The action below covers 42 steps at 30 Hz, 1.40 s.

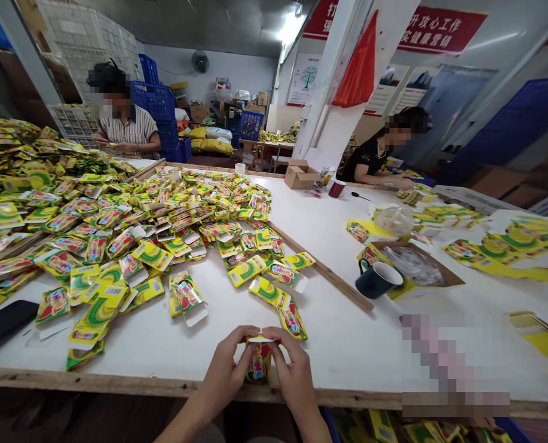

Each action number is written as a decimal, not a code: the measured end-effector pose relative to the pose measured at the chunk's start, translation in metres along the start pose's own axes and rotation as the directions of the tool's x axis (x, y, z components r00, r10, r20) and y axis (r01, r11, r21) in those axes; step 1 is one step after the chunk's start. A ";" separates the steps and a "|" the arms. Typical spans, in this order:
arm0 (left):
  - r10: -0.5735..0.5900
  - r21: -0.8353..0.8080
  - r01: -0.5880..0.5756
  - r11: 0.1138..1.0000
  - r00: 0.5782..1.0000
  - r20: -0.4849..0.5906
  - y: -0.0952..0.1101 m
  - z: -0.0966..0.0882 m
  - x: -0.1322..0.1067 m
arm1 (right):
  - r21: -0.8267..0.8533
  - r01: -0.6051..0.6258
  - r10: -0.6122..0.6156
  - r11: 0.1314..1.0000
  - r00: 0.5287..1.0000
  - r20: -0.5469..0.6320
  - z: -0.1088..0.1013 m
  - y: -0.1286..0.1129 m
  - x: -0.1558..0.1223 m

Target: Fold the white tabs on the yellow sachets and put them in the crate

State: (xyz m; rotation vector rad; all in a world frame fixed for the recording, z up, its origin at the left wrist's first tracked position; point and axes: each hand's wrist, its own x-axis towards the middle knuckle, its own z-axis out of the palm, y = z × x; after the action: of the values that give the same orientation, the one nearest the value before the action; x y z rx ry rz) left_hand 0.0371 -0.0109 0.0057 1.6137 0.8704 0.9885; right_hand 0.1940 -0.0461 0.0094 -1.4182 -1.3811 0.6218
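A small yellow and green printed carton point(258, 364) stands upright at the table's front edge, its white end flap at the top. My left hand point(227, 360) pinches it from the left, with thumb in front and fingertips on the flap. From the right, my right hand point(296, 363) grips the same carton in the same way, so the two hands' fingertips nearly meet. Beyond my hands lie loose cartons of the same print, such as one with its white flap open point(186, 295) and a yellow one point(269, 292). What is inside the held carton is hidden.
A heap of cartons point(163, 209) covers the left and middle. A wooden strip point(333, 280) divides the white table point(347, 344). Right of it stand a dark mug point(379, 280) and an open box with plastic bags point(414, 264). Two people point(128, 126) point(379, 151) sit across the table.
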 end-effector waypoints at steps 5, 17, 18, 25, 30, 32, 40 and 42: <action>0.015 -0.003 -0.015 1.000 0.993 -0.120 0.004 0.004 0.001 | -0.077 0.037 -0.036 0.996 0.999 0.004 -0.002 -0.005 -0.003; -0.156 -0.152 0.134 0.979 0.978 -0.139 0.005 0.006 0.009 | -0.020 -0.036 0.036 0.999 0.999 -0.013 0.003 -0.015 0.010; -0.171 -0.198 0.145 0.969 0.978 -0.121 0.003 0.006 0.010 | -0.006 -0.042 0.042 0.999 0.999 -0.007 0.003 -0.014 0.008; -0.228 -0.307 0.199 0.931 0.972 -0.061 -0.004 0.004 0.012 | 0.050 -0.130 0.129 0.990 0.991 0.025 0.002 -0.013 0.010; -0.185 -0.180 0.172 0.968 0.981 -0.057 0.000 0.003 0.007 | 0.013 -0.121 0.119 0.993 0.987 0.108 -0.002 -0.020 0.020; -0.169 -0.135 0.159 0.978 0.984 -0.063 0.000 0.002 0.005 | -0.016 -0.107 0.108 0.994 0.984 0.138 -0.005 -0.022 0.021; -0.015 -0.120 0.006 0.993 0.997 -0.077 -0.005 0.002 0.002 | 0.111 -0.154 0.132 0.982 0.974 0.182 -0.004 -0.009 -0.001; 0.005 -0.103 -0.013 0.995 0.997 -0.079 -0.006 0.004 -0.001 | 0.127 -0.163 0.140 0.978 0.975 0.175 0.004 -0.007 -0.007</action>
State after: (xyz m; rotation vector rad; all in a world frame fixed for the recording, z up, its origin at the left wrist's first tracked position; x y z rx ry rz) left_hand 0.0399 -0.0116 -0.0013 1.5006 0.8513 1.0917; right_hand 0.1864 -0.0525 0.0130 -1.3916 -1.3360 0.9373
